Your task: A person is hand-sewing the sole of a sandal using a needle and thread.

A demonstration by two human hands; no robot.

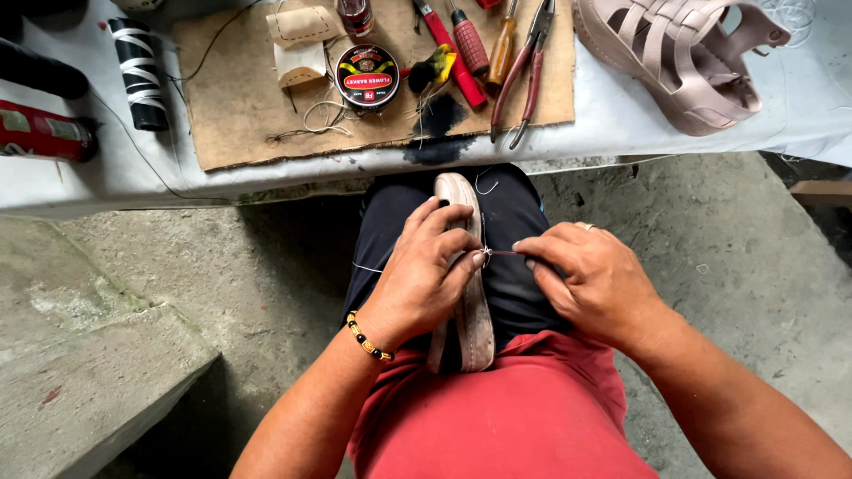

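A pale beige shoe (468,312) lies lengthwise on my lap, sole edge up, between my dark trousers. My left hand (424,270) wraps around its side and grips it; a beaded bracelet sits on that wrist. My right hand (593,279) pinches a thin awl or needle (502,254) whose tip meets the shoe's edge by my left fingertips. White thread (484,188) trails from the shoe.
A table (89,182) ahead carries a cardboard sheet (235,106) with a round tin (366,76), screwdrivers (468,40), pliers (524,75) and thread. A matching strappy sandal (688,58) lies at the right. A black thread spool (139,73) and red can (40,131) stand left. Concrete floor below.
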